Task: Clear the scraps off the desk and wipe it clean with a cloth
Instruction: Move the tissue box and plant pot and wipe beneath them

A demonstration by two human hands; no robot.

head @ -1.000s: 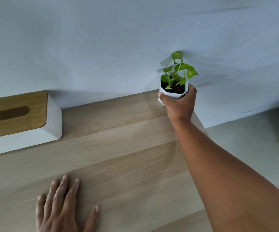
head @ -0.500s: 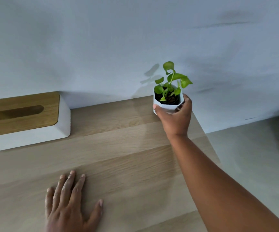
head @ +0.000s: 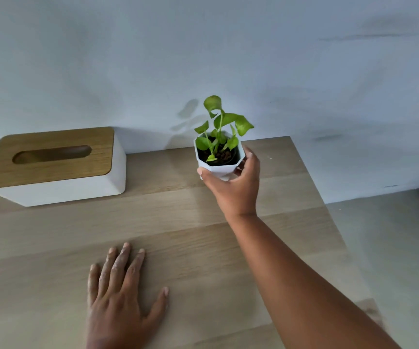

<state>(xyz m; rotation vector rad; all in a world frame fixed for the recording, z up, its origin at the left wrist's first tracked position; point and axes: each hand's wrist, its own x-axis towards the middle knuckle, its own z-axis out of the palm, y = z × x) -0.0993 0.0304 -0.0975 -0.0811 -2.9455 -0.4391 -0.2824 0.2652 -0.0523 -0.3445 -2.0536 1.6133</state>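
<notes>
At left of frame, a white tissue box with wooden lid point(head: 52, 167) stands against the wall. Lower centre, the left hand point(head: 122, 298) lies flat, fingers spread, on the wooden table point(head: 190, 248), likely bracing. Right of centre, the right hand point(head: 236, 187) grips a white potted plant point(head: 218, 157), presumably repositioning it. No scraps or cloth visible.

I have a single view, worn on the head, looking forward and steeply down across the surface point(head: 183, 248) toward the wall point(head: 203, 46) behind it. It sits close: my left hand point(head: 120, 306) fills the bottom edge, and the right forearm runs in from the lower right corner. The wide lens bows the surface's far edge, and floor point(head: 392, 248) shows at right.
</notes>
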